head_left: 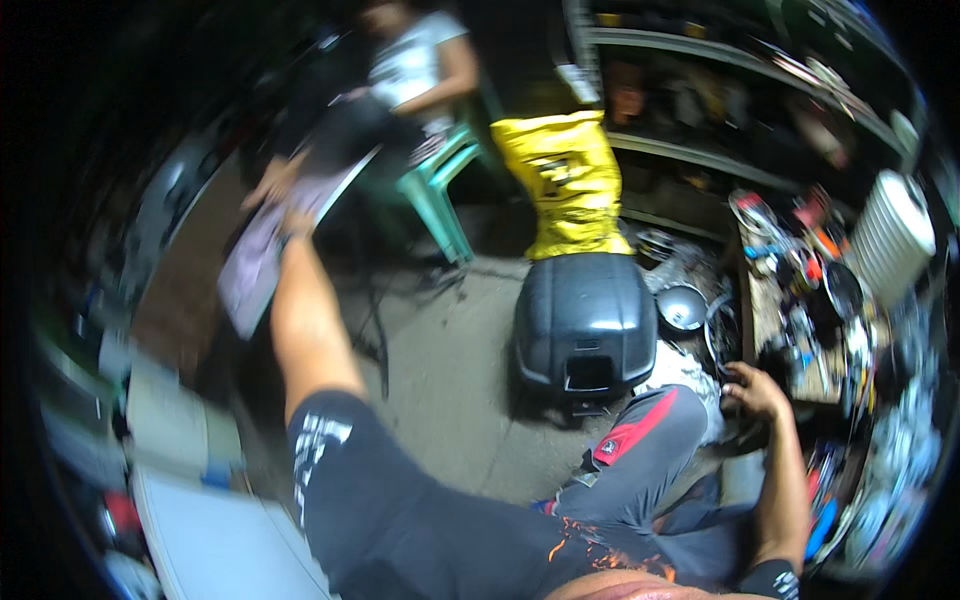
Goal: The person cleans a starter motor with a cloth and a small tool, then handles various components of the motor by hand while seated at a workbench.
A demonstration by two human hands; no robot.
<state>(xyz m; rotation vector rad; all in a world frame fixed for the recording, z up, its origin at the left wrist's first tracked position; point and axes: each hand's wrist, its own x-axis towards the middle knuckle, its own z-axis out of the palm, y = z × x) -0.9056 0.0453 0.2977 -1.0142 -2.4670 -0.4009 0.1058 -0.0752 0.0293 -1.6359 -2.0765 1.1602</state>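
At the purple sheet [252,272], steady the left hand [297,221], grip too blurred to tell; the right hand [760,392] looks loose.

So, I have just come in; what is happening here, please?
The person's left hand reaches to a pale purple flat piece; blur hides whether it grips. The right hand, loosely open, is near a cluttered wooden bench. Another person sits on a green plastic seat. A black plastic box stands on the grey floor before a yellow bag.
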